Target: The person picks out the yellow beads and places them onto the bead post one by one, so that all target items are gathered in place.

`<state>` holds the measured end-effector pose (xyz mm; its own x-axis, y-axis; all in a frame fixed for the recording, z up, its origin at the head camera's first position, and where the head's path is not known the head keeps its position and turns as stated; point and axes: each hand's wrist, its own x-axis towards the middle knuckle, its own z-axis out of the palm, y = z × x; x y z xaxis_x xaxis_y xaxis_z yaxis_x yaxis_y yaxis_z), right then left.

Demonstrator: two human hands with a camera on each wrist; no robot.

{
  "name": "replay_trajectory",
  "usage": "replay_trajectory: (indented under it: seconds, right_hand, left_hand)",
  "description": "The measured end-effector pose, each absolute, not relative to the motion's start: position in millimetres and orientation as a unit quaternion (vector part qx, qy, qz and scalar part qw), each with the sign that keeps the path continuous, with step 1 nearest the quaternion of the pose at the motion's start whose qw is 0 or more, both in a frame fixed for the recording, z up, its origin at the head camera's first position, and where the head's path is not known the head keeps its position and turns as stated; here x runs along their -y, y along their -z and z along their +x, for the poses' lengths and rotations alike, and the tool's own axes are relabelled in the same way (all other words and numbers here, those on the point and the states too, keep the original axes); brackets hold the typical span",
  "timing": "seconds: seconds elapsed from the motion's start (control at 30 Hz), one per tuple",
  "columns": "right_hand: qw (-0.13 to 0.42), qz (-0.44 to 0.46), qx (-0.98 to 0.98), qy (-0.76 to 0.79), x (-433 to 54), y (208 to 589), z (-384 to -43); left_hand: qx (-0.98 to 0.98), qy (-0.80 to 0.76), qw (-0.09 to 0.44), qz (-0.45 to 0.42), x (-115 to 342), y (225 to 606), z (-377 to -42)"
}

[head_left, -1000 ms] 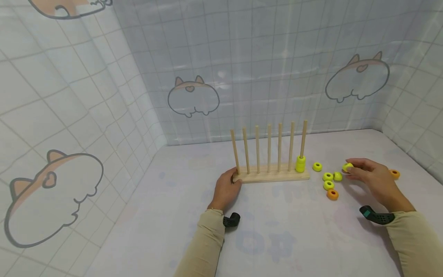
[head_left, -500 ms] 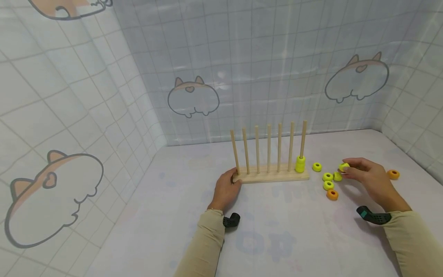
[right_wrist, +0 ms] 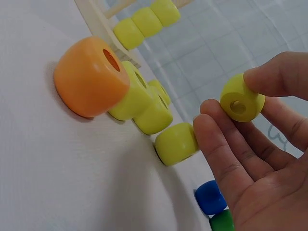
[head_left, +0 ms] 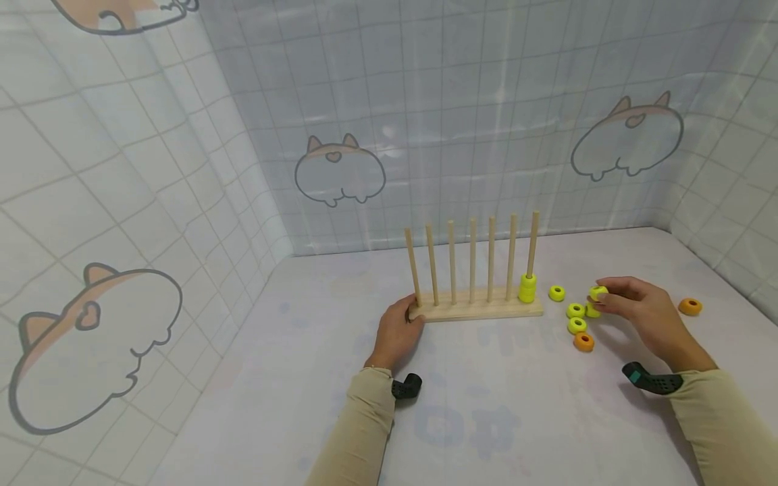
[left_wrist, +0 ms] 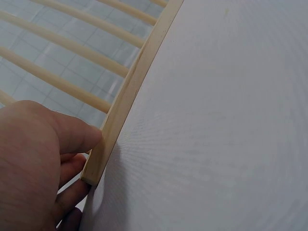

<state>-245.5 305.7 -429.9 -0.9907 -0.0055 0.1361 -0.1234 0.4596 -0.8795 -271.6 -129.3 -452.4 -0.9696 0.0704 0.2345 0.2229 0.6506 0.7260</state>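
My left hand (head_left: pixel 398 331) grips the left end of a wooden peg rack (head_left: pixel 477 311). In the left wrist view, the thumb (left_wrist: pixel 79 136) presses the front edge of its base while other fingers reach round the end. Three yellow beads (head_left: pixel 527 288) are stacked on the rightmost peg; the other pegs are bare. To the right of the rack, my right hand (head_left: pixel 647 314) pinches a yellow bead (right_wrist: pixel 237 103), its hole facing the wrist camera. Just below that bead, another yellow bead (right_wrist: pixel 176 144) lies on its side on the table, by the fingertips.
Several yellow beads (head_left: pixel 576 310) and an orange bead (head_left: pixel 584 341) lie between rack and right hand. Farther right is a second orange bead (head_left: pixel 690 307). The right wrist view also shows a blue bead (right_wrist: pixel 210 197) and a green bead (right_wrist: pixel 223 221). A tiled-pattern sheet (head_left: pixel 450 135) stands behind.
My right hand has moved a little left with the pinched yellow bead, which now hangs above the bead lying on its side. The left hand and rack stay put.
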Motion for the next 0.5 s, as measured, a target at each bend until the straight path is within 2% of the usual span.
replay_trajectory:
  seconds: [0.5]
  right_hand:
    - [0.066,0.054,0.843,-0.531,-294,427,-246]
  left_hand:
    - [0.908,0.402,0.092,-0.076,130,455,-274]
